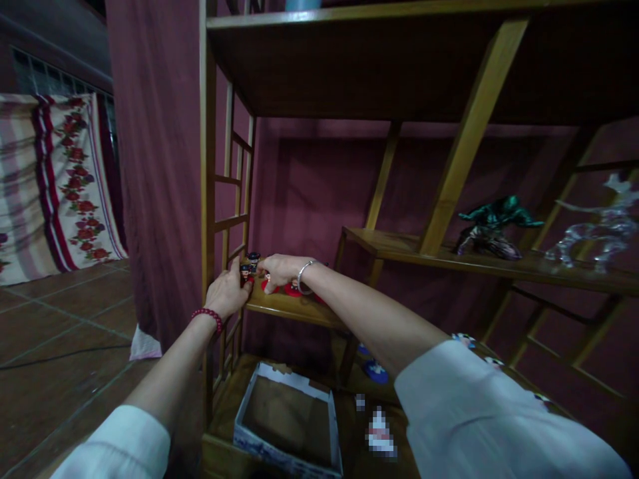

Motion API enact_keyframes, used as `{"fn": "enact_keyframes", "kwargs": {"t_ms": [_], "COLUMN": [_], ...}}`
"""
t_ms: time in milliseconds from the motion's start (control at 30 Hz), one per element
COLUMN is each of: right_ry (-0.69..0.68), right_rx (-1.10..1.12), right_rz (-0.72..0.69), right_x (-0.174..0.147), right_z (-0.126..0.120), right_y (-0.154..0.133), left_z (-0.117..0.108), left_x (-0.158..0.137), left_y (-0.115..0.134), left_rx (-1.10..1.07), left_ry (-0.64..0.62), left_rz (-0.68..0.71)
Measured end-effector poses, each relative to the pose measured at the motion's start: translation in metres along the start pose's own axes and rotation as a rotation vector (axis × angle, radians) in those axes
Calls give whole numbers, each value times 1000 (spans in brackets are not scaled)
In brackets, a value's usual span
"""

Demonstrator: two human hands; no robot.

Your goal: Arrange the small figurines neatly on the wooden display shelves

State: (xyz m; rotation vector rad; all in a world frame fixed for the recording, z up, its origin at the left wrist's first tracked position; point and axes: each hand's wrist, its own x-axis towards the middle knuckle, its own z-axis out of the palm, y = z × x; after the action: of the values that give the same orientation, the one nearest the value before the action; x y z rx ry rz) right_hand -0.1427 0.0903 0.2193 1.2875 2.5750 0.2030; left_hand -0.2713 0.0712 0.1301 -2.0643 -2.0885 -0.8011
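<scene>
My left hand (pixel 228 291) is at the left end of a small wooden shelf (pixel 279 305), thumb and forefinger closed around a small dark-capped figurine (pixel 245 273). Right behind it stands another figurine (pixel 253 259) with a black hat. My right hand (pixel 283 268) reaches across from the right, fingers bent, its fingertips at the black-hatted figurine; the exact grip is partly hidden. Below my right hand, more figurines on red bases (pixel 292 290) stand on the shelf, partly covered by the hand and wrist.
An open cardboard box (pixel 287 416) sits on the lower board. A blue-based figurine (pixel 375 371) stands right of it, near a blurred-out patch (pixel 380 434). On the right shelf are a green statuette (pixel 499 226) and a clear glass animal (pixel 596 226). Wooden posts (pixel 207 199) frame the left side.
</scene>
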Motion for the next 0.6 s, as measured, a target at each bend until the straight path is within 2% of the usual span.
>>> {"fn": "enact_keyframes", "kwargs": {"t_ms": [300,600], "right_ry": [14,52], "right_rx": [2,46], "right_rz": [-22,-57], "right_x": [-3,6], "right_z": [-1,6], "right_y": [-2,9], "left_z": [2,3], "left_x": [0,0], "left_y": [-1,0], "left_rx": [1,7], "left_ry": [17,26], "left_rz": [10,6]}}
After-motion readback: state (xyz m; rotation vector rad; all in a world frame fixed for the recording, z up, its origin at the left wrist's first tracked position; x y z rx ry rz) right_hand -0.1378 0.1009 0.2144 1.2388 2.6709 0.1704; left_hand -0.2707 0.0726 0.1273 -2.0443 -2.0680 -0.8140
